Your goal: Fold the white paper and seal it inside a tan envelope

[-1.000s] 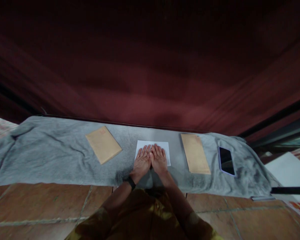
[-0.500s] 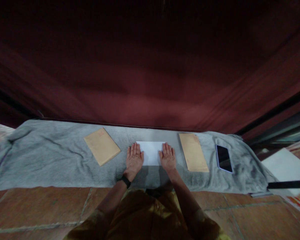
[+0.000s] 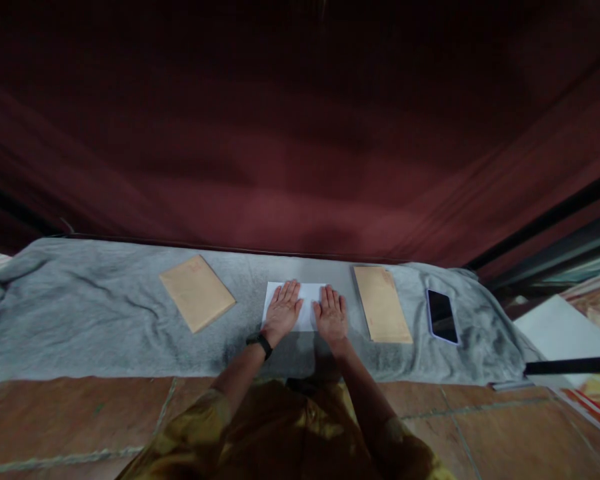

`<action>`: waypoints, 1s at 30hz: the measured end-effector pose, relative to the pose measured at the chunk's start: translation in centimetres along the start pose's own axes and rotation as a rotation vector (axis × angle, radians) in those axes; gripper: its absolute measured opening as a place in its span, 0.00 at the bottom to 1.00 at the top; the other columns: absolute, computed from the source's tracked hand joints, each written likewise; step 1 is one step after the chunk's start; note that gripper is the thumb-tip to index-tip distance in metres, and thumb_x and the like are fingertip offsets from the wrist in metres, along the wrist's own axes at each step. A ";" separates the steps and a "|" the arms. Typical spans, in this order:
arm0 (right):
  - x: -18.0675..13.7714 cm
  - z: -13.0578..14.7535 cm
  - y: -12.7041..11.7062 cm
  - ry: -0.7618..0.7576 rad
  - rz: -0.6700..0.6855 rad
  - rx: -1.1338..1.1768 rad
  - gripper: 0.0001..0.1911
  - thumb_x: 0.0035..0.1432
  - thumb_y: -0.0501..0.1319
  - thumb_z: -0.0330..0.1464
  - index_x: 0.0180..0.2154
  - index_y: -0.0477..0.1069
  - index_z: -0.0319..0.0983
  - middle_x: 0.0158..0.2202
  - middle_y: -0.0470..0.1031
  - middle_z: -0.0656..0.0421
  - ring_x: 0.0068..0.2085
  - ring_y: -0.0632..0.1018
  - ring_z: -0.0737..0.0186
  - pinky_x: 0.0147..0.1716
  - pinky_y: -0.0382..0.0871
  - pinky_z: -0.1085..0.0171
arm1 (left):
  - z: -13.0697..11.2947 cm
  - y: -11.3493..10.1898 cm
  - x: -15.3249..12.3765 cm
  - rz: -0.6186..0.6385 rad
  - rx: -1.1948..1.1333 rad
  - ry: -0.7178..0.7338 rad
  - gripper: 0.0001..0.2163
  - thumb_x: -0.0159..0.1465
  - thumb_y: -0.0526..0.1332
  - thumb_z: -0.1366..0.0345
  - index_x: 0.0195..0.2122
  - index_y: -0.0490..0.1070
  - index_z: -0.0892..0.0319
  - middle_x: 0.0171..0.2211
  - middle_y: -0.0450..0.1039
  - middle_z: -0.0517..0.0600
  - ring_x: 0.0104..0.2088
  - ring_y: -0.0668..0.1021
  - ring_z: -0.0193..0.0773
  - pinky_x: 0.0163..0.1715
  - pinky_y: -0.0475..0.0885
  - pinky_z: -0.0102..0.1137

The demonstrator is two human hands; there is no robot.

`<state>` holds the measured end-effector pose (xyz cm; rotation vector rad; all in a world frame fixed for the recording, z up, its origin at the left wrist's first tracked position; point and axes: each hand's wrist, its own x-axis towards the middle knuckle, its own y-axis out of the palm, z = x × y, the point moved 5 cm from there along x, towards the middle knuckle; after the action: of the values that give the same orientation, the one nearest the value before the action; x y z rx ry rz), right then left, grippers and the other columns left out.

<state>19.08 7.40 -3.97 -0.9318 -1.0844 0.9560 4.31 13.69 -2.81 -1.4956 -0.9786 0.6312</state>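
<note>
A white sheet of paper (image 3: 307, 307) lies on the grey cloth (image 3: 110, 320) in front of me, partly covered by both hands. Palm down, my left hand (image 3: 283, 309) rests on its left half with fingers stretched out. My right hand (image 3: 331, 316) lies flat over the paper's right end, thumb pointing inward. Neither hand grips anything. Left of the hands is a brown envelope (image 3: 197, 293), turned at an angle. On the right lies another brown envelope (image 3: 383, 305), perhaps a small stack, since a second edge shows along its side.
A phone (image 3: 442, 316) with a pale purple case lies on the cloth to the right. Behind the cloth rises a dark red panel (image 3: 300, 193). Terracotta tiles (image 3: 90, 420) cover the floor in front. A white board (image 3: 565, 330) and a black bar (image 3: 575, 366) stand at far right.
My left hand has slid right, from the paper's left edge onto its surface, baring the left end. The right hand stays at the right end. The view has shifted slightly.
</note>
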 end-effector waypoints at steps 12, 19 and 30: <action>2.3 6.6 1.2 -0.031 0.107 0.148 0.27 0.75 0.44 0.35 0.69 0.60 0.34 0.71 0.61 0.49 0.70 0.62 0.53 0.69 0.51 0.49 | 1.9 -0.3 -0.2 0.018 0.020 -0.024 0.26 0.73 0.44 0.64 0.71 0.59 0.58 0.73 0.55 0.53 0.73 0.56 0.47 0.71 0.51 0.48; 2.1 7.1 2.0 -0.081 0.141 0.149 0.27 0.76 0.42 0.38 0.70 0.59 0.38 0.72 0.58 0.52 0.72 0.60 0.55 0.71 0.48 0.49 | 2.1 -0.5 -0.4 0.020 0.033 -0.006 0.26 0.72 0.44 0.66 0.71 0.59 0.60 0.72 0.56 0.54 0.73 0.56 0.46 0.72 0.50 0.47; 0.2 1.9 0.1 -0.050 0.014 0.018 0.27 0.74 0.50 0.37 0.69 0.60 0.36 0.71 0.58 0.45 0.70 0.62 0.48 0.68 0.51 0.45 | 2.9 -0.8 -1.4 -0.028 0.013 -0.086 0.27 0.75 0.42 0.57 0.71 0.59 0.64 0.71 0.59 0.57 0.72 0.59 0.46 0.71 0.52 0.45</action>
<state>17.24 7.91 -3.58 -0.9059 -1.1105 1.0041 0.96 13.97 -2.70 -1.4505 -1.0571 0.6852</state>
